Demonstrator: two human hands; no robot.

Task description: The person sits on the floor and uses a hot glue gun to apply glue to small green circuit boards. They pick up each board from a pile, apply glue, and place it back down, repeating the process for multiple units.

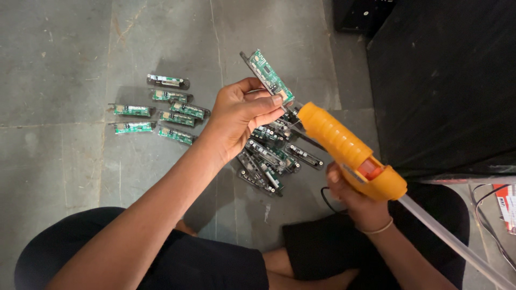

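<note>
My left hand (240, 116) pinches a narrow green circuit board (267, 74) by its lower end, holding it tilted above the floor. My right hand (355, 200) grips an orange glue gun (346, 149) whose nozzle meets the board's lower end beside my left thumb. A clear glue stick (457, 244) juts from the gun's rear toward the lower right. Under both hands lies a loose pile of similar boards (271, 156). To the left, several boards (161, 110) are laid out in rows on the floor.
I sit cross-legged on a grey stone floor (54, 150) in dark clothes. A large black object (446, 80) fills the upper right. A black cable (325, 197) loops by my right wrist, and wires with a red and white package (505, 207) lie at the right edge.
</note>
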